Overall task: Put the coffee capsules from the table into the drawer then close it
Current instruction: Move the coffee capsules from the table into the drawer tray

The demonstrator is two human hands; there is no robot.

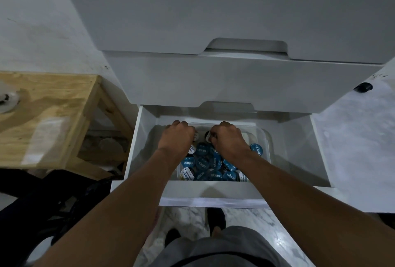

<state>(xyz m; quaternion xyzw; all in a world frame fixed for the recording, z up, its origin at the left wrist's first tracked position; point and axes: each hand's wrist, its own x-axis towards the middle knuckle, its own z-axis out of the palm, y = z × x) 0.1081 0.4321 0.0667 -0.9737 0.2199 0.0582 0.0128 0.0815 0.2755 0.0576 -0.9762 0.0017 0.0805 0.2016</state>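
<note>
The bottom drawer of a white cabinet stands pulled out. Inside it sits a clear plastic tub holding several blue-lidded coffee capsules, a few with white lids. Both my hands reach down into the tub. My left hand has its fingers curled over capsules at the tub's far left, with a white-lidded one showing at its fingertips. My right hand is curled around a capsule whose dark rim peeks out beside the thumb. What lies under the palms is hidden.
A low wooden table stands to the left of the drawer, with a pale round object at its left edge. Two shut drawers sit above the open one. My legs and feet stand on the marble floor just before the drawer front.
</note>
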